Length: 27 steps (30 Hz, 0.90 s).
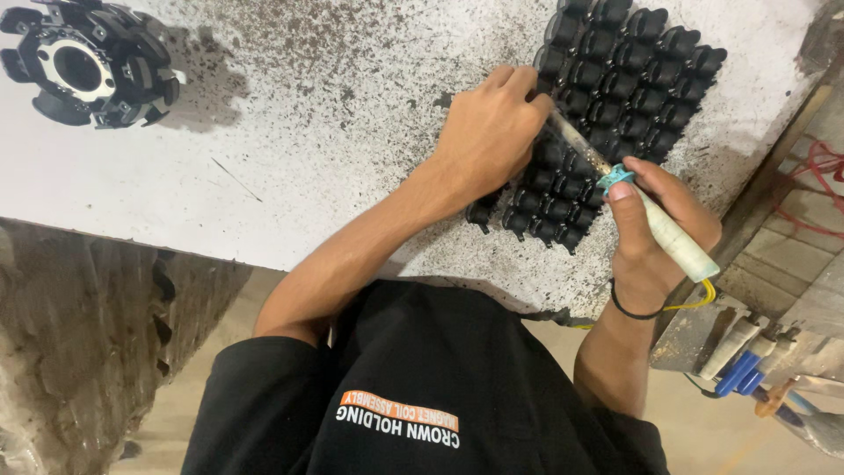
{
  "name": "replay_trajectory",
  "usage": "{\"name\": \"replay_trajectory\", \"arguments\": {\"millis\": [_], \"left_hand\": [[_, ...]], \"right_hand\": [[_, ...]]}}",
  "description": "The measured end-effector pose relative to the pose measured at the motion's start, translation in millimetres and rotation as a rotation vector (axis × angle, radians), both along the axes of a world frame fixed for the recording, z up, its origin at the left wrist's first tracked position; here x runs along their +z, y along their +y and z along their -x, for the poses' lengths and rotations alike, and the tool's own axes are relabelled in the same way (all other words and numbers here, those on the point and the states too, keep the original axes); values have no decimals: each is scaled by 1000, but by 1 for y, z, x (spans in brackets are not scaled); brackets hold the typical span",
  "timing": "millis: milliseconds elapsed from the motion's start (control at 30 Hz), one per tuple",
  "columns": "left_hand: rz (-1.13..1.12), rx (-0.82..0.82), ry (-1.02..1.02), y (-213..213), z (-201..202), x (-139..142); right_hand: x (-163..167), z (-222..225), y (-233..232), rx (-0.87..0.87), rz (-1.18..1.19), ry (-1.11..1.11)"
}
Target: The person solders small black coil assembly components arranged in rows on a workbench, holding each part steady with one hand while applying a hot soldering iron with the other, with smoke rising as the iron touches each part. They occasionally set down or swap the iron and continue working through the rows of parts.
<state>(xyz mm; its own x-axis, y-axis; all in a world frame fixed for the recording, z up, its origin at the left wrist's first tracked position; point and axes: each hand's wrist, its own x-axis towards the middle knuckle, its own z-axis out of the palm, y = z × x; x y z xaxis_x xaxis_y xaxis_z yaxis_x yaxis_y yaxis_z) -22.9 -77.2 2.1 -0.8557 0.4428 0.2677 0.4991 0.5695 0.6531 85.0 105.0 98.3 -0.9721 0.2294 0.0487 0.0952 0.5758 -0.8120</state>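
My right hand [655, 230] grips the soldering iron [646, 204], long axis 4 to 10 o'clock, tip toward 10, over the black coil parts [615, 97] on the table [308, 132]. My left hand [488, 132] rests flat, fingers on the parts.

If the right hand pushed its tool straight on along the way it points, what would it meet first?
Probably the left hand: the tool in the right hand points up-left, its tip beside those fingers above the tray of black parts. Depth is unclear.
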Motion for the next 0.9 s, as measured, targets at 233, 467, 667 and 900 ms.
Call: {"name": "replay_trajectory", "arguments": {"millis": [233,467,667,900], "left_hand": [[-91,19,-69,-6,0,-1],[-166,58,-167,-30,-16,5],[-126,24,-45,-30,-27,5],[-39,-28,-8,-20,-22,4]], "right_hand": [[5,-1,0,-65,58,-65],[-21,-22,-2,-144,291,130],[-31,-42,-1,-92,189,131],[-20,-34,-8,-46,75,90]]}}
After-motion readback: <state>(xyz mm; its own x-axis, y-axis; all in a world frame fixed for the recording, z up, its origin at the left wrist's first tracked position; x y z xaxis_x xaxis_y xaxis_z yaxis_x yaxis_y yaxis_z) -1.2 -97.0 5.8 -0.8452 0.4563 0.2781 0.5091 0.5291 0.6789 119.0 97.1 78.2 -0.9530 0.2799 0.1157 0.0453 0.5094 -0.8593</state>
